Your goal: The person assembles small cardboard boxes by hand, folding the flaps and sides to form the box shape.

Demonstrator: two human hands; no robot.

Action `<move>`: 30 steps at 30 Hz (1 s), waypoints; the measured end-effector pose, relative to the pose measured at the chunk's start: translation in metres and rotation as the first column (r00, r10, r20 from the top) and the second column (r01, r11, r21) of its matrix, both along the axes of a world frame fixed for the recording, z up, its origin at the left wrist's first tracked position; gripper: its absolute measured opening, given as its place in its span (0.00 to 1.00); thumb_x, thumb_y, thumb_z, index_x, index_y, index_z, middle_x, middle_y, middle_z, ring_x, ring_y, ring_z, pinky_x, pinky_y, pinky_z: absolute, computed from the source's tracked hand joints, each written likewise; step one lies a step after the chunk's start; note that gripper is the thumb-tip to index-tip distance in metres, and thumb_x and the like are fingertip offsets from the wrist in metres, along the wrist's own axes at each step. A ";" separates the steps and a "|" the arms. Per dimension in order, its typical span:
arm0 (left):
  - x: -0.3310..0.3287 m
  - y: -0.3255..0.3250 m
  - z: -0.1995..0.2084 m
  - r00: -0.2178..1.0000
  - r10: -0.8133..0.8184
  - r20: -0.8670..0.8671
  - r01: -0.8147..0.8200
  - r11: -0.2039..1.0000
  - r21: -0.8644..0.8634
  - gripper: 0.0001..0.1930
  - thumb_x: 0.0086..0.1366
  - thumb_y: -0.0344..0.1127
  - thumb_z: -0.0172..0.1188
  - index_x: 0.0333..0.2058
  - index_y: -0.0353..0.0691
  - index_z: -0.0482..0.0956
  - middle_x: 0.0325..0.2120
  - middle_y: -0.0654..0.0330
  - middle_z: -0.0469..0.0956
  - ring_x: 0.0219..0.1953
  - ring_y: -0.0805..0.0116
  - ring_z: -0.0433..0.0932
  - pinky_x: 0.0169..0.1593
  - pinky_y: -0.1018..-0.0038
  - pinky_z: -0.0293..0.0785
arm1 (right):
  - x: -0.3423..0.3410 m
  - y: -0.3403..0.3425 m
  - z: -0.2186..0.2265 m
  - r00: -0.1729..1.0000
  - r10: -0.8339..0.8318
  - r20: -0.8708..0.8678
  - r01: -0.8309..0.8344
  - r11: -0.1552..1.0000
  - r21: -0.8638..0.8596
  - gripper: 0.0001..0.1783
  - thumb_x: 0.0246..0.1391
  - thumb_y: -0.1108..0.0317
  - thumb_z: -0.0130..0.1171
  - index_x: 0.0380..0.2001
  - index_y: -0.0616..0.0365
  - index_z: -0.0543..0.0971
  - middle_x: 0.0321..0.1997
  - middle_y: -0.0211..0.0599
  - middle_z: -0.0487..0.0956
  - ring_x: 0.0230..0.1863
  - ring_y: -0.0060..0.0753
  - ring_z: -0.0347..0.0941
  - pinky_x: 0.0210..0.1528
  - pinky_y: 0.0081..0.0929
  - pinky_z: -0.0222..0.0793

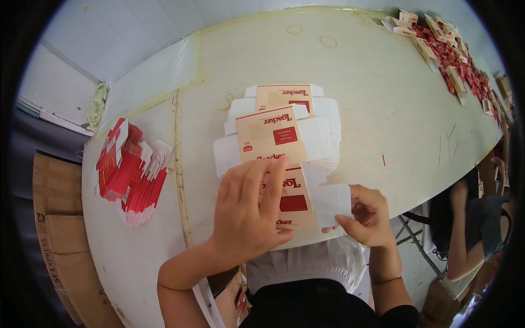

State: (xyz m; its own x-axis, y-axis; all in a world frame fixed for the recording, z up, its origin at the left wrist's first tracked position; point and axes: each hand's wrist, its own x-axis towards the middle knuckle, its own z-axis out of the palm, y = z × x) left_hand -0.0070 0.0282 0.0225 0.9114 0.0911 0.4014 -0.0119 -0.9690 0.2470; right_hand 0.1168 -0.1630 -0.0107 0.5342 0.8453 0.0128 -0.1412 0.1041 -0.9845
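On the pale table (377, 115), overlapping flat cartons (273, 131) are laid. The nearest carton (301, 203), at the front edge, is partly covered by the open left hand (246, 205), fingers extended; by the right hand (370, 217), its white flap (333, 199) is pinched.

the flat cartons (254, 131) are cream, with dark-red lettering (278, 119) and a solid red rectangle (285, 135); their flaps (334, 198) are plain white. the bench (377, 115) is pale greenish cream, the folded stack (128, 175) red and white, the shirt (322, 306) black.
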 end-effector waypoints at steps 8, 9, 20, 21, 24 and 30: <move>0.000 -0.007 -0.004 0.998 -0.027 -0.049 0.030 0.997 0.075 0.46 0.31 0.40 0.72 0.55 0.30 0.67 0.46 0.50 0.66 0.47 0.55 0.68 0.51 0.58 0.65 | 0.007 0.001 0.001 0.963 0.042 0.266 0.004 0.986 -0.169 0.21 0.41 0.73 0.68 0.40 0.60 0.73 0.28 0.34 0.78 0.28 0.23 0.76 0.33 0.20 0.70; -0.001 -0.008 -0.003 0.998 -0.022 -0.057 0.026 0.997 0.068 0.44 0.33 0.40 0.70 0.55 0.31 0.68 0.46 0.52 0.67 0.47 0.57 0.68 0.52 0.58 0.65 | 0.008 0.001 0.002 0.966 0.054 0.255 -0.004 0.981 -0.192 0.22 0.40 0.72 0.70 0.40 0.60 0.72 0.29 0.34 0.78 0.30 0.23 0.76 0.34 0.21 0.70; -0.001 -0.029 -0.022 0.978 0.033 0.205 -0.047 0.997 0.065 0.25 0.47 0.39 0.63 0.45 0.34 0.73 0.41 0.54 0.77 0.41 0.56 0.75 0.45 0.64 0.68 | -0.030 0.007 -0.035 0.955 -0.288 0.071 0.247 0.904 0.348 0.44 0.53 0.50 0.61 0.61 0.63 0.52 0.58 0.49 0.65 0.59 0.35 0.63 0.57 0.35 0.64; -0.002 -0.032 -0.027 0.978 0.037 0.204 -0.054 0.996 0.077 0.25 0.48 0.39 0.63 0.45 0.34 0.73 0.42 0.53 0.77 0.41 0.56 0.75 0.45 0.64 0.68 | -0.034 0.013 -0.038 0.944 -0.319 0.084 0.272 0.897 0.348 0.43 0.54 0.50 0.57 0.62 0.63 0.50 0.60 0.50 0.63 0.60 0.37 0.62 0.58 0.37 0.62; 0.003 -0.043 -0.036 0.974 0.023 0.224 -0.024 1.000 0.001 0.23 0.50 0.37 0.61 0.46 0.38 0.73 0.42 0.53 0.76 0.40 0.56 0.75 0.43 0.64 0.69 | -0.037 0.024 -0.040 0.934 -0.335 0.129 0.287 0.913 0.291 0.40 0.60 0.54 0.48 0.65 0.63 0.44 0.64 0.55 0.59 0.62 0.46 0.61 0.61 0.43 0.60; 0.008 -0.041 -0.032 0.988 -0.003 0.156 0.004 1.000 -0.007 0.21 0.45 0.37 0.66 0.42 0.49 0.75 0.43 0.54 0.71 0.38 0.54 0.73 0.38 0.62 0.69 | -0.042 0.035 -0.035 0.968 -0.248 -0.025 0.245 0.930 0.273 0.35 0.65 0.61 0.41 0.67 0.61 0.40 0.64 0.55 0.59 0.63 0.48 0.61 0.62 0.44 0.60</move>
State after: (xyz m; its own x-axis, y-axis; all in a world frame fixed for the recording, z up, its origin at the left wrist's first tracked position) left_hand 0.0015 -0.0128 -0.0091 0.8378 0.0917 0.5382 -0.0540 -0.9670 0.2488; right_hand 0.0747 -0.1281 -0.0458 0.7242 0.6503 0.2295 -0.0679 0.3984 -0.9147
